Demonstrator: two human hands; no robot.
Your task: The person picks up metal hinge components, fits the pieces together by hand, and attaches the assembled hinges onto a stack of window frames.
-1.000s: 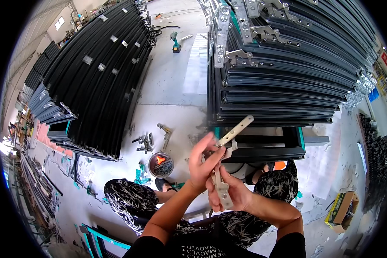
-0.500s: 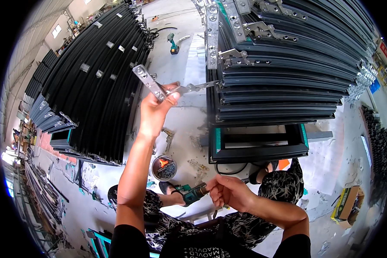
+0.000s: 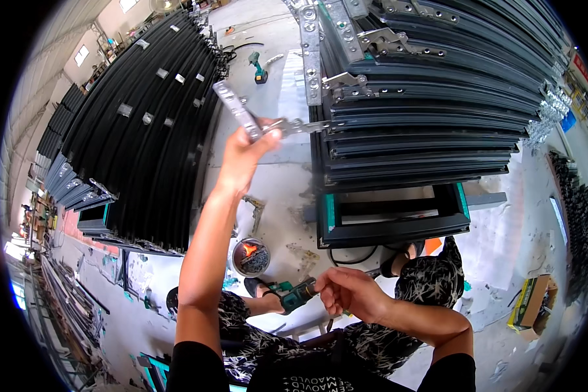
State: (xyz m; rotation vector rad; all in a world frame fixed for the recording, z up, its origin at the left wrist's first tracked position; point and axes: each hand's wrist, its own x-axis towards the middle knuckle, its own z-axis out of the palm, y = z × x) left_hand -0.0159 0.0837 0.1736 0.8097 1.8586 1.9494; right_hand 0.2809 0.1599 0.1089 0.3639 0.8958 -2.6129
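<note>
My left hand is raised and closed around a silver metal window hinge. One flat arm of the hinge sticks up past my fingers. Its other linked arm reaches right to the left edge of the stacked dark frames. Low in the view, my right hand is curled with the fingers bent in; what they hold, if anything, is hidden. Just left of those fingers is a green-and-black power drill, its front end next to them; I cannot tell whether they touch.
A tall stack of black frames stands at left. A bucket of screws with an orange item inside sits near my foot. Another drill stands on the floor farther off. Loose hinges lie about, and a cardboard box is at right.
My left hand has shifted slightly right and up, and the hinge's free arm has swung more upright, a little blurred. My right hand has stayed nearly where it was.
</note>
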